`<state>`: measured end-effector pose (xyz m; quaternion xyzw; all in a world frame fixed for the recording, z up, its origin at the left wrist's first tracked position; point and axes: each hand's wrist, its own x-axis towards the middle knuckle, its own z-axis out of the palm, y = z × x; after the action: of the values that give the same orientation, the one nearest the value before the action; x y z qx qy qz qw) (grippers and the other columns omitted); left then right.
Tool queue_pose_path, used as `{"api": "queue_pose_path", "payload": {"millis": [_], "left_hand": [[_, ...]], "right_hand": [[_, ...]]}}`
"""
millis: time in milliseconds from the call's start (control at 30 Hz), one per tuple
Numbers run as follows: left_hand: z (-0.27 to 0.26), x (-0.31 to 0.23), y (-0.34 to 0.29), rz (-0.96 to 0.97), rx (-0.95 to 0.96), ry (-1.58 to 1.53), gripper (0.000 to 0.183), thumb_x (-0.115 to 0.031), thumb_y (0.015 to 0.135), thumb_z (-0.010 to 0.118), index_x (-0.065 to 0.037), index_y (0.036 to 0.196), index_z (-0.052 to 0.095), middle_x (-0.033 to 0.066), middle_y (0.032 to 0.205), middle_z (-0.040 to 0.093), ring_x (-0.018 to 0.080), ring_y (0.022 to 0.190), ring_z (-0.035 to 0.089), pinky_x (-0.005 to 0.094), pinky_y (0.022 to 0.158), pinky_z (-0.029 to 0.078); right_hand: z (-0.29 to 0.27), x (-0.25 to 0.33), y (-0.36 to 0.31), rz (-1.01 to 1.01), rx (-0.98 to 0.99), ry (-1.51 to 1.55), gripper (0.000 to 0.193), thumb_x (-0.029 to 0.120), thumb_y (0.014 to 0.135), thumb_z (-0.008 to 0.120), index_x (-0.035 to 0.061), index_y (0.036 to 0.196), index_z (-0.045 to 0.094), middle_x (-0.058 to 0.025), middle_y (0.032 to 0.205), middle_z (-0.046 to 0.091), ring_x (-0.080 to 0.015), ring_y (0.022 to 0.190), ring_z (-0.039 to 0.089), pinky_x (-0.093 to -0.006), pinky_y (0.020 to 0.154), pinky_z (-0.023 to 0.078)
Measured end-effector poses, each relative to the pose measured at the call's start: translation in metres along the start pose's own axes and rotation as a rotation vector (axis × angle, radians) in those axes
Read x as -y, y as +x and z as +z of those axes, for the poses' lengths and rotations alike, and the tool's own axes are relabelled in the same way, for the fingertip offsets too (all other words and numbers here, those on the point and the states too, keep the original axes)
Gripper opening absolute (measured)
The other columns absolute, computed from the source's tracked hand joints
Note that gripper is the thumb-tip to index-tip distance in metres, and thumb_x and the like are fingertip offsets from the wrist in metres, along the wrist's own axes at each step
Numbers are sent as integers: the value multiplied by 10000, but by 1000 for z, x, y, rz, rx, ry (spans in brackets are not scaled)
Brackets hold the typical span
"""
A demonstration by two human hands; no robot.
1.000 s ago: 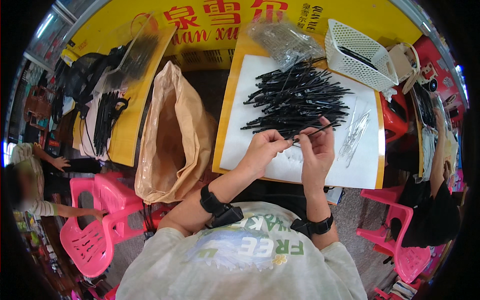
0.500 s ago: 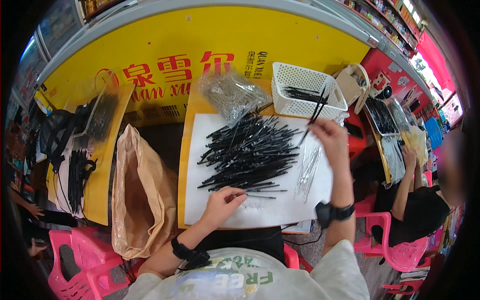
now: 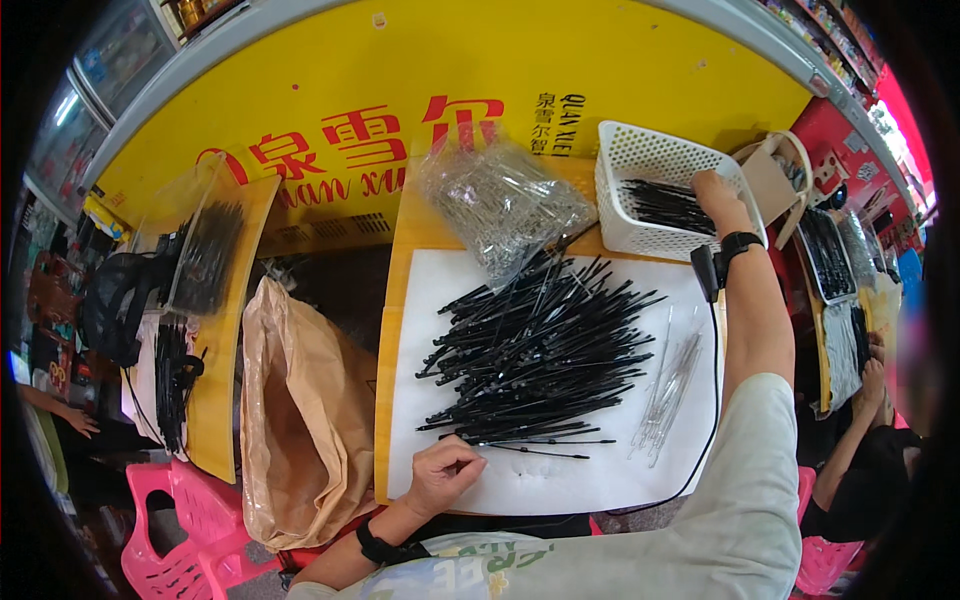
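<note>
A large heap of thin black sticks (image 3: 540,350) lies on a white sheet (image 3: 430,290) in front of me. At the near edge of the heap my left hand (image 3: 447,475) rests with its fingers curled in, and nothing shows in them. A couple of single black sticks lie just beside its fingertips. My right hand (image 3: 720,200) reaches down into a white perforated basket (image 3: 625,235) at the far right. Its fingers are hidden from view, next to a bundle of black sticks (image 3: 665,207) inside. Thin clear or silvery sticks (image 3: 668,395) lie right of the heap.
A clear plastic bag of thin silvery pieces (image 3: 505,205) lies behind the heap. An open brown sack (image 3: 290,430) stands left of the table. A cable runs along the right side. Side tables hold more sticks; another person's arm (image 3: 850,440) is at far right.
My right hand has gone from above the sheet into the basket; the black sticks it held no longer show in it. The left hand stays by the heap. The view has shifted.
</note>
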<state>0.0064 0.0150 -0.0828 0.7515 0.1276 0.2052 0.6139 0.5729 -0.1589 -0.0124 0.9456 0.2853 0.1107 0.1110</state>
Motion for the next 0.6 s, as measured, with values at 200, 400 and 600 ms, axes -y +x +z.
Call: {"api": "queue_pose_path", "payload": {"millis": [200, 400, 600], "left_hand": [[-3, 6, -1, 67, 13, 56, 57, -12, 742, 672, 0, 715, 623, 68, 684, 589, 125, 560, 519, 238, 492, 401], [-11, -18, 12, 56, 40, 122, 45, -1, 757, 666, 7, 746, 623, 67, 703, 595, 126, 615, 533, 241, 555, 417], [-12, -53, 61, 192, -37, 307, 160, -9, 762, 668, -16, 917, 630, 79, 820, 592, 172, 678, 564, 258, 597, 450]], "right_hand": [[-20, -9, -13, -56, -81, 180, 229, 77, 766, 599, 35, 983, 655, -206, 978, 639, -348, 940, 613, -416, 794, 492], [-120, 14, -143, -152, -168, 546, 239, 118, 809, 621, -13, 1009, 633, -174, 880, 664, -290, 802, 648, -351, 727, 495], [-157, 66, -325, -34, 49, 864, 229, 67, 823, 625, -35, 1029, 634, -138, 823, 673, -155, 707, 657, -263, 630, 494]]}}
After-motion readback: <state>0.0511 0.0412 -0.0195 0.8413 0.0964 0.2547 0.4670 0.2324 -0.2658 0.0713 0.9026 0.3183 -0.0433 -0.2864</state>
